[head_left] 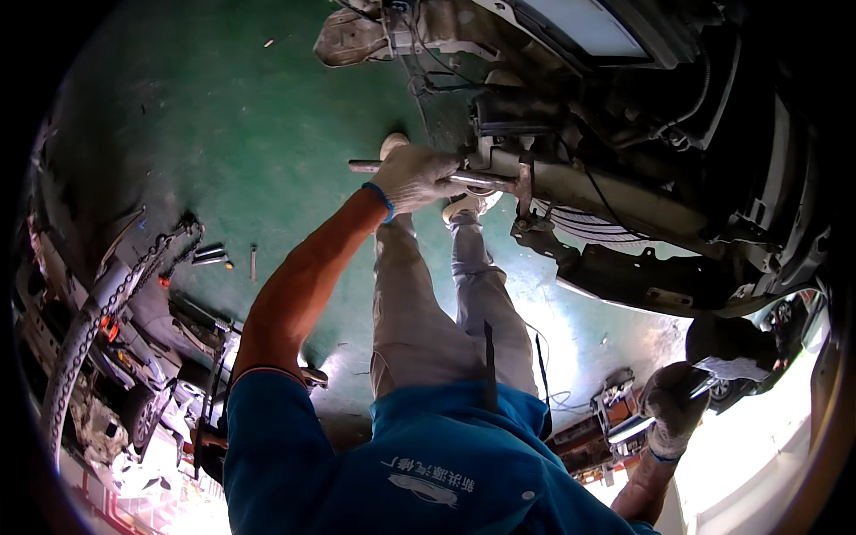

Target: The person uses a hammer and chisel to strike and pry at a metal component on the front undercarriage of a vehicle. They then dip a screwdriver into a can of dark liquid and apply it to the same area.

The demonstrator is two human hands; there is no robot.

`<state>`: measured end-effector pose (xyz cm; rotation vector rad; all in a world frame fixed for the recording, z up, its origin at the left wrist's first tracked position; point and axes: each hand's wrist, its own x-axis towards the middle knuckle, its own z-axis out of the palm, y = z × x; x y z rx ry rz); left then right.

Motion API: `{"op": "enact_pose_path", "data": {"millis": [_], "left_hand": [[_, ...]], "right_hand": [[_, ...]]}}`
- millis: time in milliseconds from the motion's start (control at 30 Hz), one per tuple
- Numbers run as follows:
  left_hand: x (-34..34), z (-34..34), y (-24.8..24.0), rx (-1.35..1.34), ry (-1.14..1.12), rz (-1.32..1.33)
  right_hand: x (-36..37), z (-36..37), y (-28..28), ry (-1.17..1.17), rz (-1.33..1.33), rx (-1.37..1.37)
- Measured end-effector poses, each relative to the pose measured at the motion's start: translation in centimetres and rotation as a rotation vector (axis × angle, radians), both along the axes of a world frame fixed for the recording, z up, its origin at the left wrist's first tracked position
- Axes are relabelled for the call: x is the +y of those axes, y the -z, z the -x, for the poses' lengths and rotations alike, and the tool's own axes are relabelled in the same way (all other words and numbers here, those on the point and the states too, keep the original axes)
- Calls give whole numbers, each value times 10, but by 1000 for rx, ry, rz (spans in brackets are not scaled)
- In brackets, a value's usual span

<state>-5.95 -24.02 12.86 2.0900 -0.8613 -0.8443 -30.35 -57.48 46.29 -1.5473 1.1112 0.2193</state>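
My left hand (415, 176), in a white knit glove with a blue cuff, is closed round a T-shaped steel bar (486, 181). The bar lies nearly level, and its crosswise head (524, 185) rests at the end of the car's front frame rail (606, 189); whether it is a hammer, I cannot tell. Raised at the lower right, my gloved right hand (673, 408) grips the handle of a heavy hammer (733, 346) with a dark, blocky head. That hammer is well apart from the bar.
The stripped car front (651, 98) fills the upper right, with loose cables and a bent lower panel (642, 276). A tyre (593, 225) shows beneath the rail. At left stand a pole with a chain (94, 325) and car parts. Small tools (211, 256) lie on the green floor (214, 134).
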Motion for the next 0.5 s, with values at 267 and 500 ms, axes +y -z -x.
{"op": "enact_pose_path", "data": {"millis": [267,500], "left_hand": [[-13,-12,28,45,126,166],[-23,-20,43,-61,154,133]], "right_hand": [[27,-82,-1,-126,0,118],[56,-129,9,-258,250,376]]}}
